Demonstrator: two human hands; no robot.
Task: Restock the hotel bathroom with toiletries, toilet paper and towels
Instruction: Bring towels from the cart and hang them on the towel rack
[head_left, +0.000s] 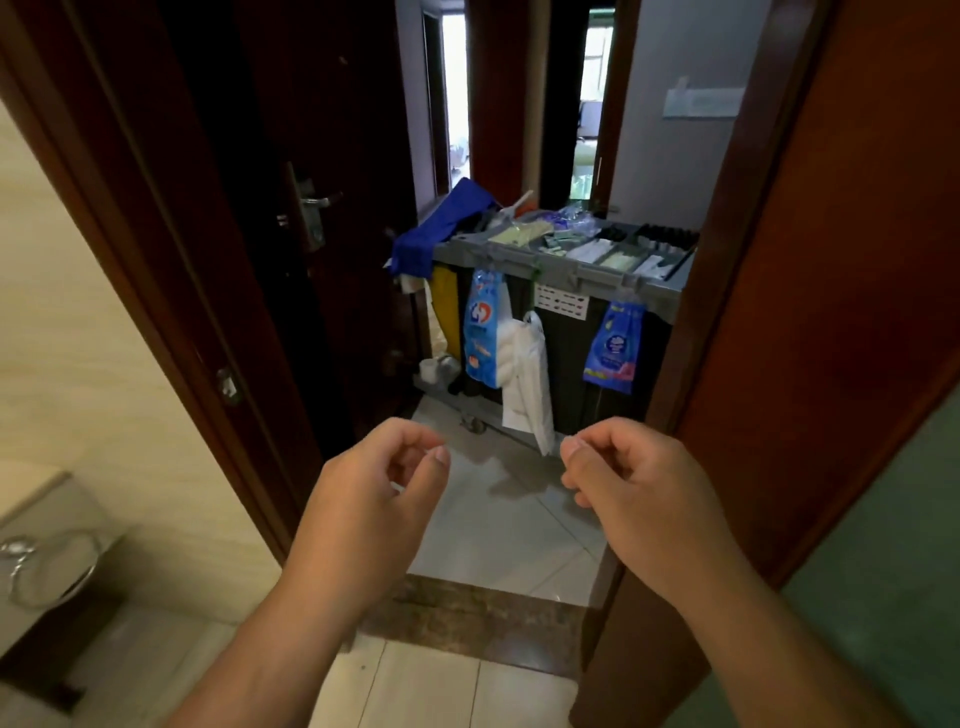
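A grey housekeeping cart (566, 270) stands in the corridor just beyond the bathroom doorway. Its top tray holds several compartments of small toiletry packets (597, 249). A blue pack of toilet paper rolls (483, 332), a white plastic bag (530, 379) and a blue-purple packet (615, 345) hang from its front. My left hand (374, 499) and my right hand (639, 488) are raised side by side in front of me, short of the cart. Both have loosely curled fingers and hold nothing.
A dark wooden door (291, 208) with a metal handle stands open on the left, and the red-brown door frame (779, 260) rises on the right. A dark stone threshold (467, 618) crosses the tiled floor. A chrome ring holder (47, 566) is at lower left. A blue cloth (441, 223) drapes over the cart's left end.
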